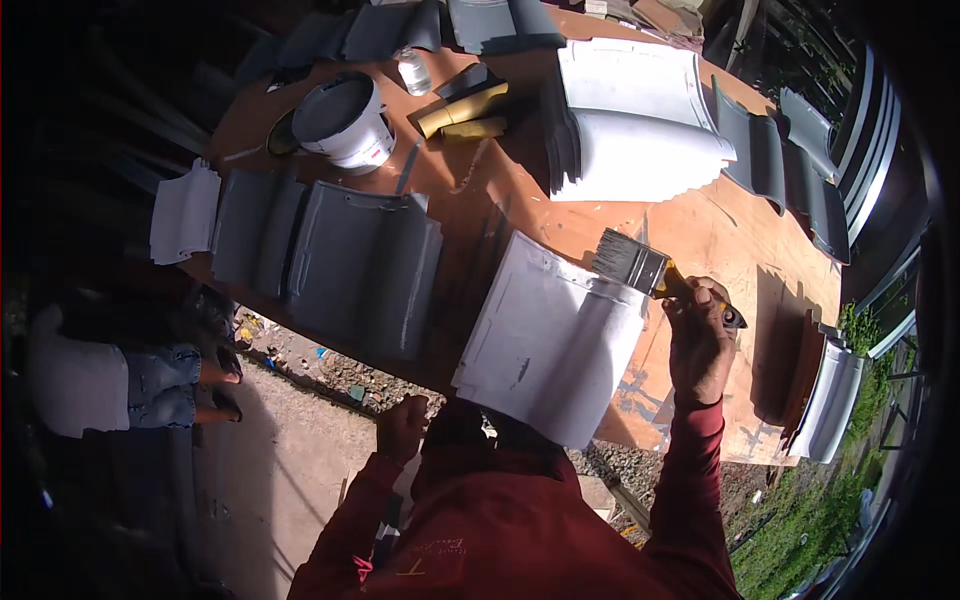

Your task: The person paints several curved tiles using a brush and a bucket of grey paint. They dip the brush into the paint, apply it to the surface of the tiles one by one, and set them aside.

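My right hand (699, 340) grips the yellow handle of a wide paintbrush (640, 264). Its grey-coated bristles are over the far right edge of a pale curved roof tile (545, 345); whether they touch it I cannot tell. The tile lies at the table's near edge, in front of my body, with a small dark streak on its face. My left hand (402, 428) is closed in a fist beside the near table edge, left of that tile, and nothing shows in it.
Grey-coated tiles (360, 260) lie to the left on the wooden table (750, 235). A white paint bucket (355, 135), a clear bottle (414, 72) and yellow rolls (462, 110) stand farther back. Stacked pale tiles (645, 150) rise behind. A person (120, 375) is at far left.
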